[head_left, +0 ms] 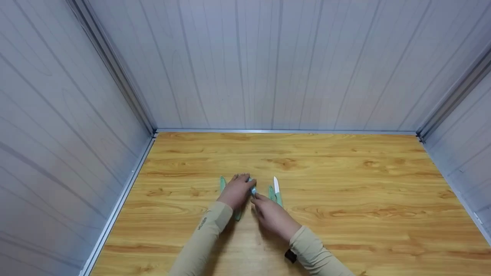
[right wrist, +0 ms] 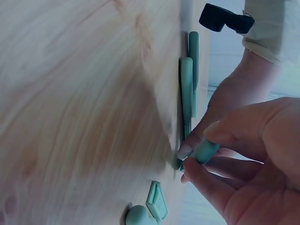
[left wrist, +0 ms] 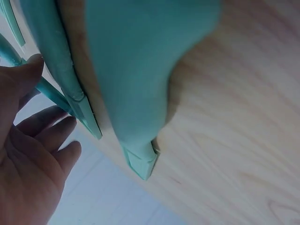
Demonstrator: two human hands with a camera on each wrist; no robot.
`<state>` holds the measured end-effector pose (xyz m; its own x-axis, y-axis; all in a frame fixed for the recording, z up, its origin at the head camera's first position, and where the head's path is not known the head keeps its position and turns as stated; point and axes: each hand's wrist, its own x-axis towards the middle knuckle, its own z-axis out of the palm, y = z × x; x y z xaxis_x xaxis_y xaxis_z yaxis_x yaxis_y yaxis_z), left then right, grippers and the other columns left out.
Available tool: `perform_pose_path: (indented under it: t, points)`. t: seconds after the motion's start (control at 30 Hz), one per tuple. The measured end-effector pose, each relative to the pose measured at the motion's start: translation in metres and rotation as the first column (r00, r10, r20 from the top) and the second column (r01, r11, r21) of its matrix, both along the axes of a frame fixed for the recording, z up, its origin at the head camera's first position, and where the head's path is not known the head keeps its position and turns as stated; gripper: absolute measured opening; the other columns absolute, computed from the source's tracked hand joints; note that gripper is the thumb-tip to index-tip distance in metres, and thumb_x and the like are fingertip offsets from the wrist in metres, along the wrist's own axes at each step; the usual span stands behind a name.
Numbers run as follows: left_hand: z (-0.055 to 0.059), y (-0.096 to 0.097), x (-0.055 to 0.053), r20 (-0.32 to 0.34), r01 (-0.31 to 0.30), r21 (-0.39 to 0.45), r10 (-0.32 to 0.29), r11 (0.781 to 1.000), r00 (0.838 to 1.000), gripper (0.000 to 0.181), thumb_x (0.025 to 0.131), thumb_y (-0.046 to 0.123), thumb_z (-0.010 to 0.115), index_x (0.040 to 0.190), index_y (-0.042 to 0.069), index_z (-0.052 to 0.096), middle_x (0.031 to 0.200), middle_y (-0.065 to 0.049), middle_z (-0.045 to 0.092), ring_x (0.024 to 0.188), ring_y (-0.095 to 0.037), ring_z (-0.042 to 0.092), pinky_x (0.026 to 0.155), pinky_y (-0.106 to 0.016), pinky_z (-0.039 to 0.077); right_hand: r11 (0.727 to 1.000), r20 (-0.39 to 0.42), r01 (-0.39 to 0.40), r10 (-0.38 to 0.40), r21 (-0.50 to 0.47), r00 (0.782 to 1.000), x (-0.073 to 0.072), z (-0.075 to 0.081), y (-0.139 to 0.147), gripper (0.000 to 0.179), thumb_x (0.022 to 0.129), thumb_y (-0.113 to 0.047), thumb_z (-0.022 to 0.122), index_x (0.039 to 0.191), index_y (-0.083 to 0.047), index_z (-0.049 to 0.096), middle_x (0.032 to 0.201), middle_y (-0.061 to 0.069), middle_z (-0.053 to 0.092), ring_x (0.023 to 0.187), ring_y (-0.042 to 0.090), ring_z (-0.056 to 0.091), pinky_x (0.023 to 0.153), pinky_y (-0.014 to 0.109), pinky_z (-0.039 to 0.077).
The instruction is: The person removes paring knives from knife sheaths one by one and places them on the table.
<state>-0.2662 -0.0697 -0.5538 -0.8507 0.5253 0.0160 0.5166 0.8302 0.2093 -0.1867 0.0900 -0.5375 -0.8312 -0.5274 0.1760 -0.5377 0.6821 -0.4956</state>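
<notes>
My left hand and right hand meet over the table at one slim green knife. The right wrist view shows my right thumb and fingers pinching the rounded end of its handle. At the other end, my left thumb and fingers hold the slim green body; whether a sheath covers the blade there is hidden. Right of the hands lies a bare knife with a white blade and green handle, beside a green sheath. Partly under my left hand lie more green-handled pieces.
The wood-grain table spreads out on all sides of the hands. Pale panel walls stand at the back, left and right, with a metal strip along the table's rear edge. A black band is on the right wrist.
</notes>
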Motion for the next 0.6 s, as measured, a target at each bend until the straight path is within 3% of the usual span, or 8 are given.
perform_pose_path:
  t: [0.17,0.33,0.6]
  points:
    - [0.003,0.002,0.004,-0.060,0.040,-0.040,-0.042,0.998,0.997,0.041,0.093,0.001,0.055,0.131,0.016,0.058,0.140,-0.017,0.047,0.132,-0.036,0.039,0.111,-0.050,0.024,1.000,0.017,-0.001,0.001,0.011,1.000,0.002,0.004,0.004,0.031,0.099,-0.003,0.047,0.127,0.008,0.055,0.134,0.024,0.050,0.124,0.033,0.048,0.100,0.043,0.042]
    - [0.007,0.005,0.008,-0.074,0.042,-0.074,-0.047,0.996,0.996,0.045,0.091,0.000,0.057,0.133,0.017,0.056,0.143,-0.016,0.044,0.134,-0.034,0.036,0.112,-0.050,0.020,1.000,0.077,-0.001,0.000,0.012,0.997,0.004,0.009,0.010,0.033,0.099,-0.003,0.046,0.130,0.006,0.053,0.138,0.025,0.046,0.127,0.033,0.045,0.102,0.044,0.039]
    - [0.014,0.009,0.015,-0.171,0.028,-0.136,-0.051,0.990,0.984,0.037,0.092,0.012,0.062,0.129,0.017,0.058,0.139,-0.011,0.050,0.131,-0.029,0.042,0.112,-0.048,0.022,1.000,0.085,-0.023,0.023,0.001,0.996,0.008,0.020,0.022,0.035,0.098,0.001,0.044,0.133,0.002,0.052,0.138,0.025,0.045,0.126,0.034,0.045,0.103,0.044,0.038]
